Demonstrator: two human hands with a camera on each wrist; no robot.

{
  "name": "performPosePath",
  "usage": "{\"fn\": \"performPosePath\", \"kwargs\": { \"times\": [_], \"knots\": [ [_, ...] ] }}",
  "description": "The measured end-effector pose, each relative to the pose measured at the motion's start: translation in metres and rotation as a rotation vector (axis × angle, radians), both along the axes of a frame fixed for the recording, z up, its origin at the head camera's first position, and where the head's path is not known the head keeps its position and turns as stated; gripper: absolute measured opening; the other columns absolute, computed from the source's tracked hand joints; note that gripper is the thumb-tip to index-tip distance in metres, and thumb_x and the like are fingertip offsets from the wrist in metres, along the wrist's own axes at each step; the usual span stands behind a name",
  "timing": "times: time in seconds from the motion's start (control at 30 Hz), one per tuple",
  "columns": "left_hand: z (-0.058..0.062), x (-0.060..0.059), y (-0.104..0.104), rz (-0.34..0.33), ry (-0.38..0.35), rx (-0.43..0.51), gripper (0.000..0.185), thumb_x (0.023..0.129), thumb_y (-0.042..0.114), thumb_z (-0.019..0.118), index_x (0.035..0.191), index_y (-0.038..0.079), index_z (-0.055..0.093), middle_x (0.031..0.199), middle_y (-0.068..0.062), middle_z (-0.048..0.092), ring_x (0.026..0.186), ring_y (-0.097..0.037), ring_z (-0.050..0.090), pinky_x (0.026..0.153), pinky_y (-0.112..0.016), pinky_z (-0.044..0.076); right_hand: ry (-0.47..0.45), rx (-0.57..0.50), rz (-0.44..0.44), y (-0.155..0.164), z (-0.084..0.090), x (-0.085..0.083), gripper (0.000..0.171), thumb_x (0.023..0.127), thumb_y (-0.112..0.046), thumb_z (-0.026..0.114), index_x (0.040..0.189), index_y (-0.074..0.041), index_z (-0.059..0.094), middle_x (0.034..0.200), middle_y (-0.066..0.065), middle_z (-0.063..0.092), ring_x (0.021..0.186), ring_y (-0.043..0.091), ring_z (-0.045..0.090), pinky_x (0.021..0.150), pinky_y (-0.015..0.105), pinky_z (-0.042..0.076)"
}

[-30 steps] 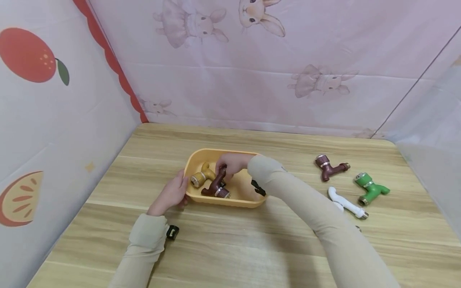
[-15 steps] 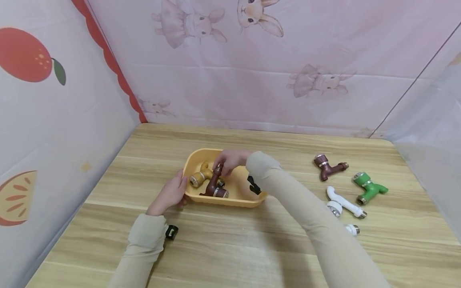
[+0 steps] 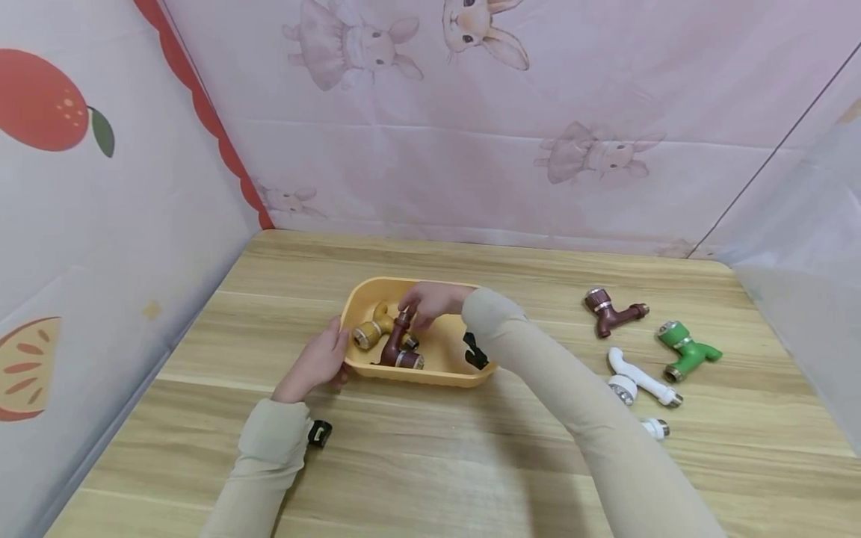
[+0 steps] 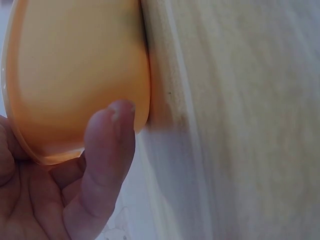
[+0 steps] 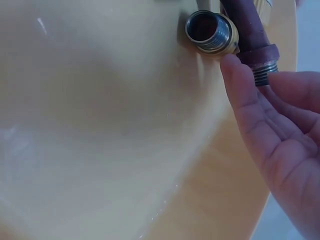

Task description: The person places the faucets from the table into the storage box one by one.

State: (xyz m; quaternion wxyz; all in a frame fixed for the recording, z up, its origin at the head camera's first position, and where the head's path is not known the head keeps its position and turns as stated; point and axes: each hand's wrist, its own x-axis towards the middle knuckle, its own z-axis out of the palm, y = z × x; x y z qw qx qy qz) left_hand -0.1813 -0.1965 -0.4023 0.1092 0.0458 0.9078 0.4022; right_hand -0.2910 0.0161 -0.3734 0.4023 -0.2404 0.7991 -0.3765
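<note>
A yellow tray [image 3: 437, 376] sits mid-table, and its outer wall fills the left wrist view [image 4: 75, 70]. Inside lie a yellow faucet [image 3: 372, 329] and a brown faucet [image 3: 395, 348]. My right hand [image 3: 409, 314] reaches into the tray and pinches the brown faucet's upper end. In the right wrist view its fingers [image 5: 240, 85] close around the threaded brown end [image 5: 262, 62], beside a brass threaded opening [image 5: 207, 30]. My left hand [image 3: 334, 353] grips the tray's left edge, with a finger [image 4: 112, 145] against the wall.
On the table to the right lie another brown faucet [image 3: 610, 310], a green faucet [image 3: 686, 348], a white faucet [image 3: 640, 377] and a small white piece [image 3: 655, 427]. Cloth walls close in the back and left. Bare wood stretches along the front.
The brown faucet in the tray has shifted slightly left and tipped more upright under my right fingers. My left hand has stayed on the tray edge.
</note>
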Motion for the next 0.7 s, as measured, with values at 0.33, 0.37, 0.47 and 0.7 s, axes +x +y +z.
{"fn": "performPosePath", "kwargs": {
  "times": [0.33, 0.37, 0.47, 0.7],
  "knots": [
    [-0.003, -0.001, -0.001, 0.000, 0.016, 0.007, 0.028, 0.101, 0.015, 0.027, 0.120, -0.004, 0.035, 0.060, -0.013, 0.054, 0.044, -0.022, 0.055, 0.039, -0.033, 0.051, -0.028, -0.057, -0.056, 0.005, 0.003, 0.007, 0.051, 0.080, 0.013, 0.051, 0.130, 0.011, 0.038, 0.124, 0.027, 0.048, 0.100, 0.032, 0.059, 0.083, 0.032, 0.052],
    [-0.003, -0.001, -0.001, -0.001, 0.016, 0.006, 0.029, 0.101, 0.015, 0.027, 0.121, -0.004, 0.034, 0.060, -0.013, 0.054, 0.044, -0.022, 0.055, 0.039, -0.033, 0.051, -0.029, -0.063, -0.056, 0.006, 0.003, 0.008, 0.051, 0.081, 0.013, 0.050, 0.130, 0.011, 0.038, 0.122, 0.027, 0.049, 0.100, 0.033, 0.059, 0.083, 0.032, 0.052],
    [-0.003, -0.001, -0.001, 0.000, 0.013, 0.008, 0.031, 0.101, 0.015, 0.027, 0.123, -0.004, 0.034, 0.061, -0.013, 0.055, 0.044, -0.022, 0.055, 0.040, -0.033, 0.051, -0.023, -0.065, -0.055, 0.007, 0.004, 0.008, 0.050, 0.081, 0.011, 0.049, 0.130, 0.011, 0.038, 0.118, 0.025, 0.052, 0.100, 0.034, 0.059, 0.083, 0.032, 0.052],
    [-0.005, -0.001, -0.001, -0.002, 0.029, 0.004, 0.029, 0.101, 0.015, 0.027, 0.122, -0.003, 0.035, 0.059, -0.012, 0.055, 0.043, -0.022, 0.055, 0.039, -0.032, 0.051, -0.054, -0.100, -0.065, 0.016, 0.015, 0.007, 0.043, 0.091, 0.000, 0.047, 0.132, 0.008, 0.036, 0.124, 0.023, 0.048, 0.107, 0.035, 0.054, 0.087, 0.035, 0.050]
  ]
}}
